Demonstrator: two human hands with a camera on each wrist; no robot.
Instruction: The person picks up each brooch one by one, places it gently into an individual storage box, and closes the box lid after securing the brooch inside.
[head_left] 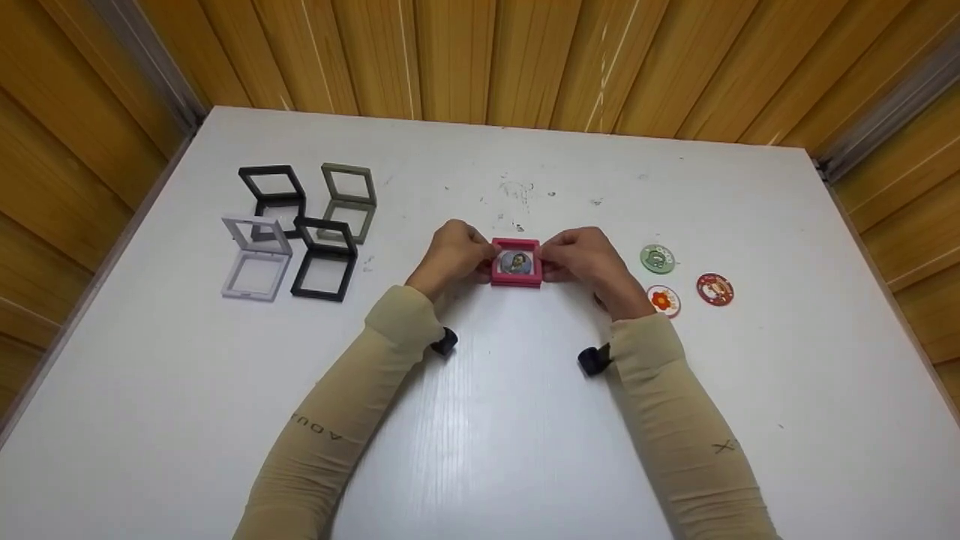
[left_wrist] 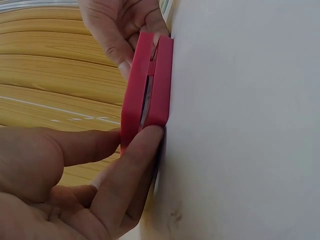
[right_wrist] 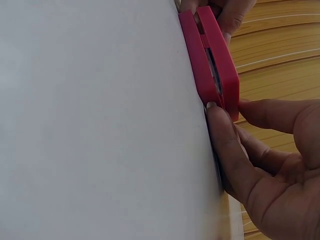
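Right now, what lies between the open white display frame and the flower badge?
In the head view, from white display frame to flower badge: an open black display frame, the left hand, the pink display frame, then the right hand.

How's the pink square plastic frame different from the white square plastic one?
The pink frame is nearly shut; the white frame, wide open. The pink frame holds a round blue badge; the white frame, none. The left hand and right hand hold the pink frame, not the white. Both are square.
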